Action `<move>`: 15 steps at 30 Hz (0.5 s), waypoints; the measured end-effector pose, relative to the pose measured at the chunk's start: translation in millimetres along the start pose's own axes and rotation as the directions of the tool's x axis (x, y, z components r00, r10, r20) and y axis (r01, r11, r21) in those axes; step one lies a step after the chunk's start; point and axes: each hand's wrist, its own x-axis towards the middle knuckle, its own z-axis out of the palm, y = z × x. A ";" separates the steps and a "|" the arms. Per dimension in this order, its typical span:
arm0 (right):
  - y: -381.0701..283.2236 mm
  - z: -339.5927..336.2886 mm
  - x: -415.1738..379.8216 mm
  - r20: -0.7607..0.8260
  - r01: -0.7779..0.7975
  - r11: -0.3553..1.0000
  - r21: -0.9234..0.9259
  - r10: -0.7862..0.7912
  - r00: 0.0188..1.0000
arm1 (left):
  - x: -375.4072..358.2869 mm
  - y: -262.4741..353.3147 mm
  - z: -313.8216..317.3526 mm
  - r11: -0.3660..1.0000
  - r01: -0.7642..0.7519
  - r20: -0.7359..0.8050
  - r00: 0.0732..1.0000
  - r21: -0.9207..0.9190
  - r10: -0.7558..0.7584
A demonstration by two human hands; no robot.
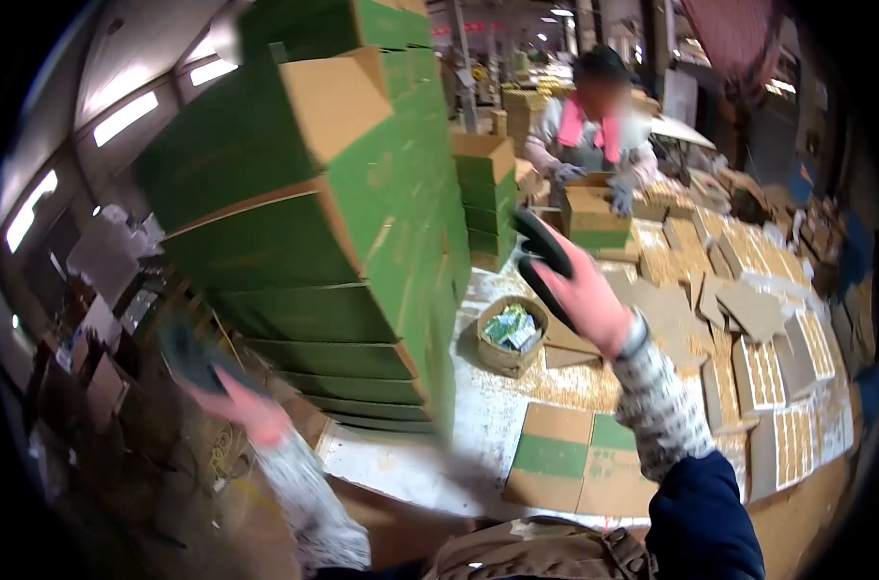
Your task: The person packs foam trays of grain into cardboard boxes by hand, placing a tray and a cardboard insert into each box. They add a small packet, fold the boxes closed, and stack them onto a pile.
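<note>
A tall stack of green and brown cardboard boxes point(314, 232) rises from the left part of the white table, its top box standing with raised flaps. My left hand point(227, 382), in a pink and dark glove and blurred by motion, is left of the stack's lower boxes and holds nothing I can see. To the right of the stack, my right hand point(565, 280) is raised over the table, its dark-tipped fingers and thumb apart with nothing between them. Below it stands a round container point(510, 360) holding green and white packets. A flat green and brown carton point(580, 462) lies near the front edge.
Across the table point(473, 401) a person point(594, 126) with a pink cloth round the neck handles a green and brown box point(596, 215). White trays point(761, 375) with rows of small tan pieces, loose pieces and cardboard sheets point(657, 314) cover the right side.
</note>
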 end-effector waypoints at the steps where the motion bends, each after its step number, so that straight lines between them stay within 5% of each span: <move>1: 15.8 -22.8 -52.3 -0.104 -0.065 0.964 -0.256 0.039 0.994 | -44.2 25.2 -5.1 0.989 -0.110 0.277 0.952 -0.098 0.133; 2: 63.3 -44.3 -109.6 -0.155 -0.258 0.943 -0.210 0.228 0.961 | -88.8 50.2 -9.9 0.960 -0.144 0.528 0.811 -0.238 0.253; 3: 99.4 -61.4 -174.2 -0.287 -0.520 0.850 -0.086 0.478 0.830 | -147.9 84.0 -9.8 0.972 -0.051 0.819 0.530 -0.231 0.222; 4: 151.6 -81.3 -261.6 -0.467 -0.856 0.441 -0.270 0.717 0.517 | -199.3 109.9 -17.6 0.980 0.048 0.974 0.136 -0.192 0.184; 5: 221.2 -100.1 -378.9 -0.661 -0.898 0.183 -0.400 0.621 0.421 | -264.5 100.0 -12.4 0.995 -0.084 0.998 -0.039 -0.052 0.049; 6: 215.2 -108.6 -455.5 -0.723 -0.978 -0.120 -0.168 0.689 0.040 | -330.4 83.0 -26.6 0.989 -0.042 0.984 -0.102 0.142 -0.146; 7: 204.6 -103.7 -500.7 -0.691 -0.914 -0.399 0.077 0.639 -0.337 | -382.7 65.3 -47.9 0.901 -0.051 0.853 -0.304 0.431 -0.425; 9: 188.7 -87.6 -570.1 -0.555 -0.939 -0.317 -0.135 0.809 -0.194 | -452.3 48.7 -90.2 0.944 -0.220 0.826 -0.463 0.245 -0.322; 11: 187.7 -84.0 -597.1 -0.549 -0.999 -0.032 -0.026 0.836 -0.012 | -459.2 72.3 -84.2 0.972 0.159 0.896 -0.437 0.171 -0.086; 13: 197.0 -104.4 -616.3 -0.392 -0.879 0.243 0.410 0.917 0.070 | -440.7 86.5 -61.2 0.933 0.306 0.856 -0.516 0.191 -0.006; 15: 131.8 -144.6 -542.2 -0.416 -0.967 0.226 0.118 0.895 0.158 | -402.0 111.4 -29.3 0.987 0.124 0.883 -0.469 0.102 -0.033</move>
